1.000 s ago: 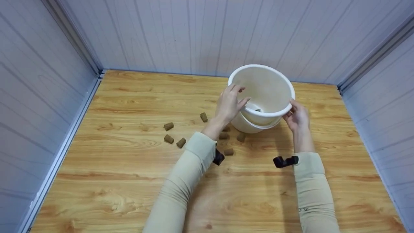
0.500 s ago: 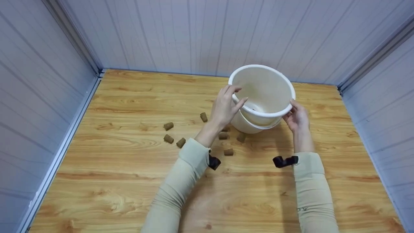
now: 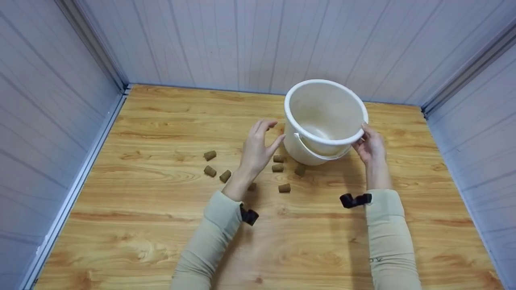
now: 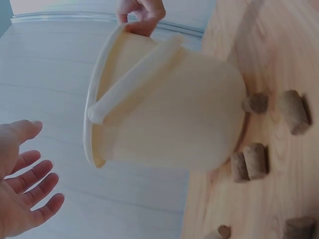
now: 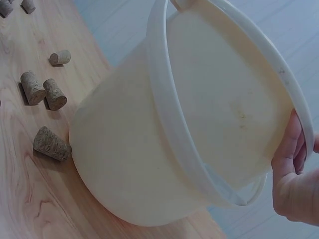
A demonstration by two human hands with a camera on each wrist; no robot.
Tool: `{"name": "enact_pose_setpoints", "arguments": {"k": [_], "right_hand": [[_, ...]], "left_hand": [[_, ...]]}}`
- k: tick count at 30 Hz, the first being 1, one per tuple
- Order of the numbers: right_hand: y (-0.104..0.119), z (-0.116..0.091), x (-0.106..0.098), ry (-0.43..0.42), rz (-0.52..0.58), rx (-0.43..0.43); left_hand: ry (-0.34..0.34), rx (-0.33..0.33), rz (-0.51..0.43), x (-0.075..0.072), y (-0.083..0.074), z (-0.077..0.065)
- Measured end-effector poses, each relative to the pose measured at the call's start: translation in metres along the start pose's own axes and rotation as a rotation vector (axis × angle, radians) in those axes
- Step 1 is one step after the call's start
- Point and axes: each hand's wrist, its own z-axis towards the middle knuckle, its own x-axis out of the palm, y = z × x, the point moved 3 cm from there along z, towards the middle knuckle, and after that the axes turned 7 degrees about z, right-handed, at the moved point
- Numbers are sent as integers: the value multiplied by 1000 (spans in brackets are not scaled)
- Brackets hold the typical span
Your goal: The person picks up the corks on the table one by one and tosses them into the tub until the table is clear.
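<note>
A white plastic bucket (image 3: 297, 148) stands at the back right of the wooden table, its wire-like handle (image 3: 312, 153) hanging down on the near side. My right hand (image 3: 371, 148) grips the bucket's rim at its right edge, as the right wrist view also shows. To the left of the bucket, my left hand (image 3: 256, 150) hovers over the table with spread, slightly bent fingers and nothing in them. Several brown corks lie about below the hands: one cork (image 3: 300, 170) by the bucket's base, a pair near it including this cork (image 3: 277, 168), and another cork (image 3: 284, 188) nearer me.
More corks lie to the left, among them this cork (image 3: 210, 155) and this cork (image 3: 225, 176); my left forearm partly covers another cork (image 3: 252, 187). Pale panel walls (image 3: 209, 44) enclose the wooden table (image 3: 133, 225) at the back and on both sides.
My left hand has moved from the bucket's left rim down and to the left, away from it, uncovering the handle's end. The right hand and bucket have stayed put.
</note>
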Motion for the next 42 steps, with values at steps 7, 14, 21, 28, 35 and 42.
{"name": "enact_pose_setpoints", "arguments": {"k": [7, 14, 21, 28, 35, 42], "right_hand": [[1, 0, 1, -15, 19, 13], [3, 1, 1, -28, 48, 20], [3, 2, 1, -30, 49, 25], [1, 2, 4, -23, 53, 29], [0, 2, 3, -28, 50, 41], [-2, 1, 2, -40, 50, 54]], "left_hand": [[-3, -10, 48, -7, 19, -18], [35, -29, 70, -8, 30, -33], [108, -70, 84, -6, 38, -49], [232, -105, 113, -3, 48, -68], [279, -128, 112, 1, 59, -82], [367, -233, 85, 6, 69, -97]]}}
